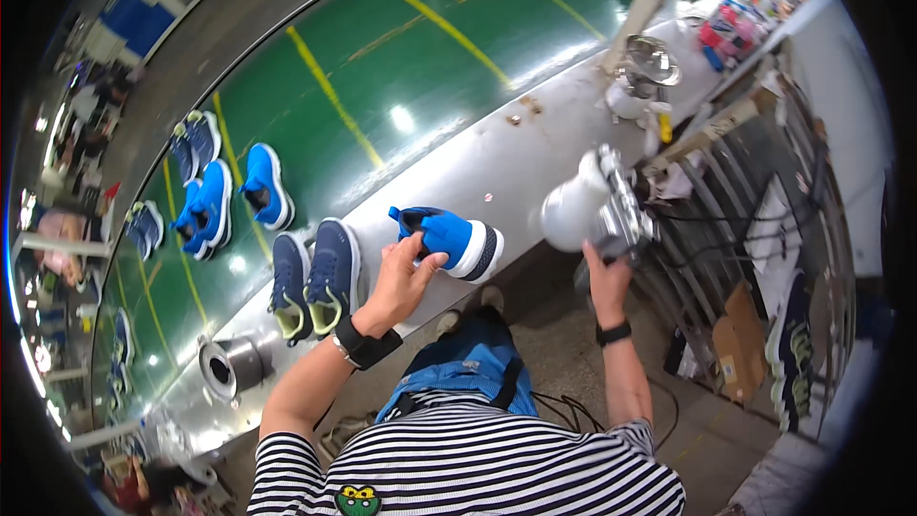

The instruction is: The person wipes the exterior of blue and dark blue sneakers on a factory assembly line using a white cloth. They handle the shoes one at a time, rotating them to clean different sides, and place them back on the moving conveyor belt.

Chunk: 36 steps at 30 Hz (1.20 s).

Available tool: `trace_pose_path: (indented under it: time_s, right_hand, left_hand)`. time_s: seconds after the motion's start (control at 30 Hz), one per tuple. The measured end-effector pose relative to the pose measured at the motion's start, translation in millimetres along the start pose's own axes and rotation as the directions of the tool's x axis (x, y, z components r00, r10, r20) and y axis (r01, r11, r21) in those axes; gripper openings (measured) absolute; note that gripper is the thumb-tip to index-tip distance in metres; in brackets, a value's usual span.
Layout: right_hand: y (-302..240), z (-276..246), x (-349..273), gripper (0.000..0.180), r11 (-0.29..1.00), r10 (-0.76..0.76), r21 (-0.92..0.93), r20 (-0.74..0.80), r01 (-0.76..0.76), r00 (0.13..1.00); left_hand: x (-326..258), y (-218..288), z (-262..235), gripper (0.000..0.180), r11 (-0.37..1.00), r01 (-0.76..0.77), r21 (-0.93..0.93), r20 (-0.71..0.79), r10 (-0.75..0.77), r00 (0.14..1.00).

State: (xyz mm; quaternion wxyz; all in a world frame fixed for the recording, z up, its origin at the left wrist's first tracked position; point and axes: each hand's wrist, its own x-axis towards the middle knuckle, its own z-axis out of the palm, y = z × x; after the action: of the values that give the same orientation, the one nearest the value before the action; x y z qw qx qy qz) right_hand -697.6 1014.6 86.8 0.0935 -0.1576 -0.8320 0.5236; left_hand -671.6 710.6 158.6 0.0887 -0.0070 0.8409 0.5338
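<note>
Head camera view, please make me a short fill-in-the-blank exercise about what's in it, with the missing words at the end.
1. The shoe in the left hand is ____ in colour above its white sole.
2. The right hand holds a metal tool with a container coloured ____.
3. In the picture, two dark blue shoes sit to the ____ of the held shoe.
4. The lines across the green surface are ____.

Missing words: blue; white; left; yellow.

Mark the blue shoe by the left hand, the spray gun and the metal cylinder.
Blue shoe (447,236): head view, blue upper.
Spray gun (583,205): head view, white cup.
Metal cylinder (250,360): head view, outer wall.
</note>
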Motion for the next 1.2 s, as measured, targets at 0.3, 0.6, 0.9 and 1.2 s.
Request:
trace_pose_path:
  time_s: [0.3, 0.6, 0.9, 1.2]
  right_hand:
    - [-3.8, -129.9, -187.5, 0.024, 0.991, 0.121, 0.079, -0.228, -0.105, 0.966]
    - [-15.5, -205.0, -292.6, 0.024, 0.932, 0.262, -0.205, -0.192, -0.299, 0.946]
    - [3.0, -238.8, -334.9, 0.024, 0.914, 0.384, -0.091, -0.122, -0.395, 0.915]
    - [18.5, -263.1, -350.1, 0.027, 0.916, 0.374, -0.194, 0.106, -0.350, 0.921]
  left_hand:
    - [4.4, 32.4, 66.0, 0.023, 0.856, 0.048, -0.515, 0.450, 0.222, 0.865]
    - [1.2, -3.2, 200.1, 0.026, 0.870, 0.015, -0.494, 0.576, 0.314, 0.755]
    - [-18.0, -65.7, 277.6, 0.035, 0.850, 0.200, -0.488, 0.563, 0.131, 0.816]
    - [-27.3, -83.4, 297.3, 0.035, 0.845, 0.201, -0.495, 0.486, 0.078, 0.870]
